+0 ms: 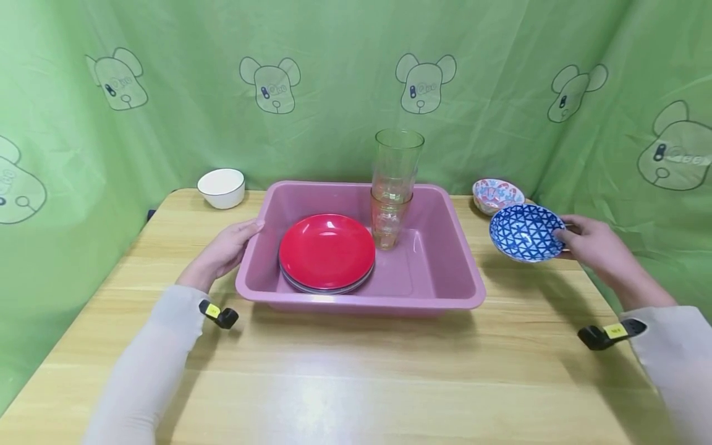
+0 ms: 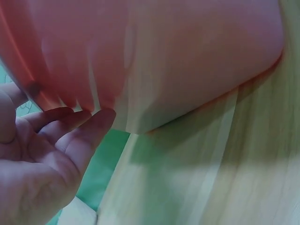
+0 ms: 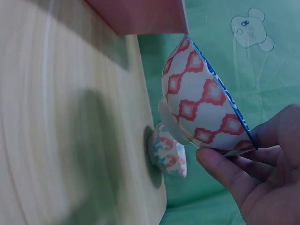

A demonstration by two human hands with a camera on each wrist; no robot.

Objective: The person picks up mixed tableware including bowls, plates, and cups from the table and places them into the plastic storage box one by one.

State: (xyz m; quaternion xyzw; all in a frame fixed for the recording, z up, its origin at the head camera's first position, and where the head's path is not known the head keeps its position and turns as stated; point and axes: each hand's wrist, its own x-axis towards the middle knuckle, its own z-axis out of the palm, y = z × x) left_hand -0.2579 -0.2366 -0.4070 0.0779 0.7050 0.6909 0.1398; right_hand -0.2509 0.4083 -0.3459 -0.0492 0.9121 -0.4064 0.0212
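Observation:
My right hand [image 1: 597, 247] pinches the rim of a bowl [image 1: 523, 233], raised over the right side of the table and tilted. Blue triangles pattern its inside; in the right wrist view the bowl [image 3: 204, 101] has red diamonds outside. At the left end of a pink basin [image 1: 361, 301], my left hand [image 1: 225, 250] grips the rim. The left wrist view has its fingers [image 2: 91, 133] against the basin's outer wall [image 2: 187, 56]. Inside the basin, a red plate [image 1: 327, 250] tops a stack on the left. Stacked clear yellowish and amber glasses [image 1: 392, 191] stand beside it.
Behind the held bowl sits a small bowl with a pink and blue pattern [image 1: 495, 193]. A white bowl [image 1: 221, 188] stands at the back left. The wooden table [image 1: 356, 377] meets a green curtain [image 1: 345, 37] at its back and sides.

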